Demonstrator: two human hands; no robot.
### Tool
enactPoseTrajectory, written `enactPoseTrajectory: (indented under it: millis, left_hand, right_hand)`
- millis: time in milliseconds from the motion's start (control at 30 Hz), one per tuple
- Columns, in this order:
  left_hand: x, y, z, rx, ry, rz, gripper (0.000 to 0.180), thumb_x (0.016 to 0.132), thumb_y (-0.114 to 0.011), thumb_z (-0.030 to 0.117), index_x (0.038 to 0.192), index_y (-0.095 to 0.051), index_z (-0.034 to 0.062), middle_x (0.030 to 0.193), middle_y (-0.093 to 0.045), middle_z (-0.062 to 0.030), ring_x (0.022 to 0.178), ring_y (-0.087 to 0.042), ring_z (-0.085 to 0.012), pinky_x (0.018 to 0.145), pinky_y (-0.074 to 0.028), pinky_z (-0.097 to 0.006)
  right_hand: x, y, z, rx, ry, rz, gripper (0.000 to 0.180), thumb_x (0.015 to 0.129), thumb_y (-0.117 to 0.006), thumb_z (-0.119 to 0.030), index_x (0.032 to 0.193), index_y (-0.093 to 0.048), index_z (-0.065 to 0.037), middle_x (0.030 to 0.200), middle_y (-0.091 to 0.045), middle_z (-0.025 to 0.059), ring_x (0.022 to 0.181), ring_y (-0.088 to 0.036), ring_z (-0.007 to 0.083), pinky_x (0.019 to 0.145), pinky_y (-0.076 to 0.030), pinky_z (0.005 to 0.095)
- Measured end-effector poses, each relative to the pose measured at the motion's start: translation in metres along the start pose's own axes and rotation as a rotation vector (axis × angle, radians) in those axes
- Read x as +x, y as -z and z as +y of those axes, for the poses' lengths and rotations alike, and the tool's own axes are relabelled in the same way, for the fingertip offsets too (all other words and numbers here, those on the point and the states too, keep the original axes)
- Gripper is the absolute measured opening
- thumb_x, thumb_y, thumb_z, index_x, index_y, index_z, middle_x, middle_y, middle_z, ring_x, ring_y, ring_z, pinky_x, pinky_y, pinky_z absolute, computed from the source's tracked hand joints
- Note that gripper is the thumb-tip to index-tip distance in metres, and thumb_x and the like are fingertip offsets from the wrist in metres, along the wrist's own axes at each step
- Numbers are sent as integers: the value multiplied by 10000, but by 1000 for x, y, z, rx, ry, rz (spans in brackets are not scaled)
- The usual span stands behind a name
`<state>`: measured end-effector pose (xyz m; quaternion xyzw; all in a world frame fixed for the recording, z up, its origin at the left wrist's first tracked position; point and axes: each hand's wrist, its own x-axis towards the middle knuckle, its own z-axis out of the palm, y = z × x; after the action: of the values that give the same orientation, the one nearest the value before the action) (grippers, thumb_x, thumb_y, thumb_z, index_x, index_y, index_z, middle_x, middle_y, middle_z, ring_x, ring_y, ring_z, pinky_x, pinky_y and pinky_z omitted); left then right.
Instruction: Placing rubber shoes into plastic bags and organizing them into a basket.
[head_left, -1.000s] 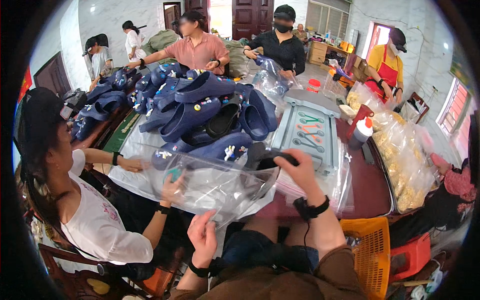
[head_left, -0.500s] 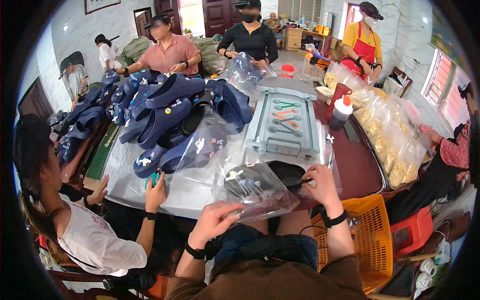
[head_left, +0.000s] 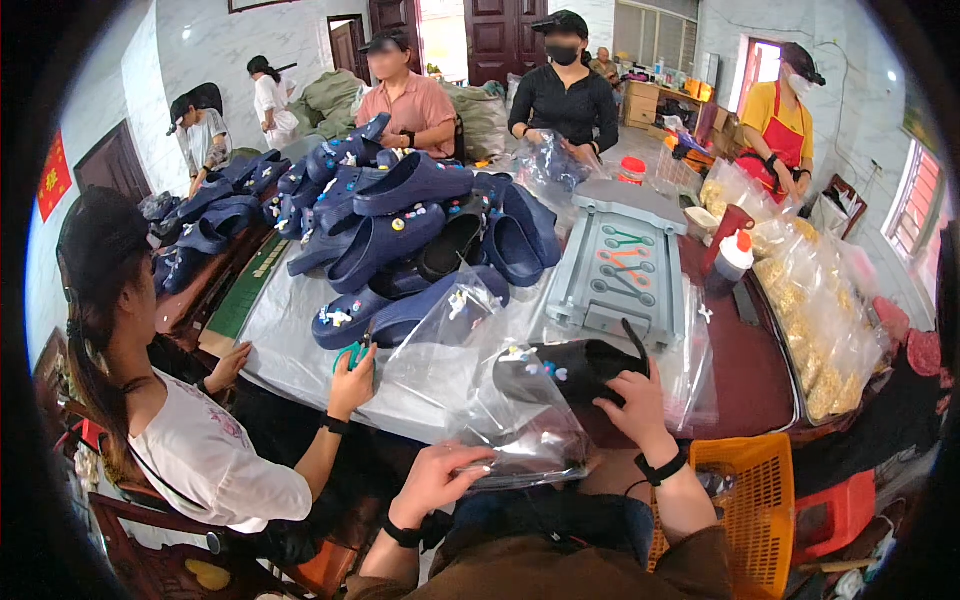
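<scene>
My left hand (head_left: 438, 482) grips the lower edge of a clear plastic bag (head_left: 520, 425) that lies at the table's near edge. My right hand (head_left: 637, 408) holds a black clog (head_left: 565, 368) with small charms on it, at the bag's mouth. Whether the clog's toe is inside the bag I cannot tell. Just beyond the bag sits a big heap of navy clogs (head_left: 400, 235) with coloured charms.
A grey tray of tools (head_left: 622, 262) lies on the table beyond my right hand, with a red-capped squeeze bottle (head_left: 730, 262) and bags of yellow bits (head_left: 815, 300) to the right. An orange crate (head_left: 755, 500) stands by my right knee. A person (head_left: 190, 430) sits at my left; others stand across the table.
The bag has come lower and nearer to my lap. My right hand has brought the black clog up to the bag's opening, and my left hand has shifted along the bag's bottom edge.
</scene>
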<state>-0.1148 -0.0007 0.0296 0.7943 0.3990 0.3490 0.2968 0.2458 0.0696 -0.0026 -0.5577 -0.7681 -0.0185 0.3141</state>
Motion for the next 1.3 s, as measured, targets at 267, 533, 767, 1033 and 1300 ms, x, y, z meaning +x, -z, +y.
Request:
enactPoseTrajectory:
  millis: [267, 533, 767, 1033, 1300]
  left_hand:
    - [-2, -5, -6, -11, -11, 115, 315, 836, -721, 175, 1131, -748, 68, 672, -594, -96, 644, -589, -249, 637, -478, -354]
    - [51, -22, 19, 236, 36, 189, 486, 898, -714, 219, 1362, -612, 117, 684, -608, -125, 643, -630, -322, 602, -480, -424]
    - [85, -42, 40, 138, 34, 246, 365, 940, -674, 217, 1298, -656, 144, 746, -645, -143, 674, -650, -331, 627, -500, -434]
    - [91, -58, 64, 271, -21, 195, 354, 975, -620, 241, 1313, -649, 142, 871, -626, -138, 802, -643, -369, 704, -518, -465]
    - [99, -65, 80, 385, -188, 110, 504, 936, -650, 163, 1432, -560, 163, 1066, -499, -157, 784, -612, -336, 710, -524, -462]
  right_hand:
    - [21, 73, -20, 203, -231, 406, 230, 844, -783, -120, 852, -623, 45, 766, -635, 105, 725, -620, 188, 654, -467, 314]
    - [-54, 146, -26, 970, -355, 64, 313, 732, -697, -10, 1034, -694, 75, 922, -705, 32, 838, -629, 123, 756, -502, 276]
    - [-92, 163, -38, 736, -124, -234, 292, 724, -841, -109, 840, -625, 50, 741, -551, 105, 663, -537, 208, 616, -417, 339]
    - [-104, 138, -59, 351, -239, -102, 358, 815, -824, -256, 804, -607, 28, 741, -542, 132, 651, -556, 321, 593, -437, 373]
    - [-88, 111, -75, 476, -332, 49, 382, 847, -799, -275, 814, -590, 42, 751, -535, 197, 676, -552, 394, 601, -441, 414]
